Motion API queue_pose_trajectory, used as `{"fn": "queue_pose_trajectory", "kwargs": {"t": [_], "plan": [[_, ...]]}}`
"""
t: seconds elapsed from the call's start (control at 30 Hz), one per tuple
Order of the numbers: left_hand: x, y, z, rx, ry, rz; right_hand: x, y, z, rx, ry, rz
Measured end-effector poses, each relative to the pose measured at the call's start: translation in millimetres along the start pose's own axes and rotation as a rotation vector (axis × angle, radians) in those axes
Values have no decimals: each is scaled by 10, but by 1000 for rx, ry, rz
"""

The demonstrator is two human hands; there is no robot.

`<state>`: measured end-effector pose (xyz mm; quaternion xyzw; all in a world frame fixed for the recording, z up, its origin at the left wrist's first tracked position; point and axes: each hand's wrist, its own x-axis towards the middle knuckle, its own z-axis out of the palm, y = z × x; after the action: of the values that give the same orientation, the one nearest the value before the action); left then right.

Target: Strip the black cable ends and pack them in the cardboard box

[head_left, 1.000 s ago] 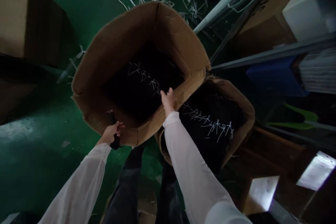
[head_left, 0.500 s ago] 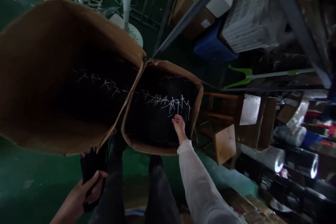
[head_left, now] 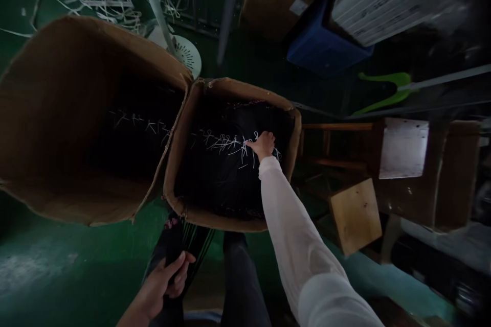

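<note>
a black bundle is clamped in the left hand just outside the smaller carton; the right hand is held at white ties inside it, though whether anything is pinched cannot be told. around the ties, dark goods are contained, and a larger carton is set alongside.

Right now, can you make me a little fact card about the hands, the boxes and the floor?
Left hand: holding a black bundle with dangling strands
Right hand: at the white ties in the small box; grip unclear
Small box: cardboard, open, with black things inside
Big box: cardboard, open, beside the small one; dark inside, white ties showing
Floor: green, with scattered white strips
</note>
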<state>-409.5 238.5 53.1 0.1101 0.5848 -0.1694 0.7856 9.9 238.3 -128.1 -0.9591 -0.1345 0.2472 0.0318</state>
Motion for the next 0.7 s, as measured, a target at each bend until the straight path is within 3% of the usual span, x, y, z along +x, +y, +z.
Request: {"fn": "queue_pose_trajectory", "kwargs": {"t": [0.1,0.33,0.5,0.6,0.7], "plan": [[58,-28,75,17,-10,11,9,18,19,41,-74,-55],[139,-23,121,25,-36,61,-58,-122,71,-32,-96,-46],[99,-1,-8,31,-3,90,35,-29,-3,28,-143,38],[88,7,-120,12,9,108,20,-32,-36,9,-202,-11],[104,-5,-192,-19,10,107,-98,-181,28,-75,-161,-57]]}}
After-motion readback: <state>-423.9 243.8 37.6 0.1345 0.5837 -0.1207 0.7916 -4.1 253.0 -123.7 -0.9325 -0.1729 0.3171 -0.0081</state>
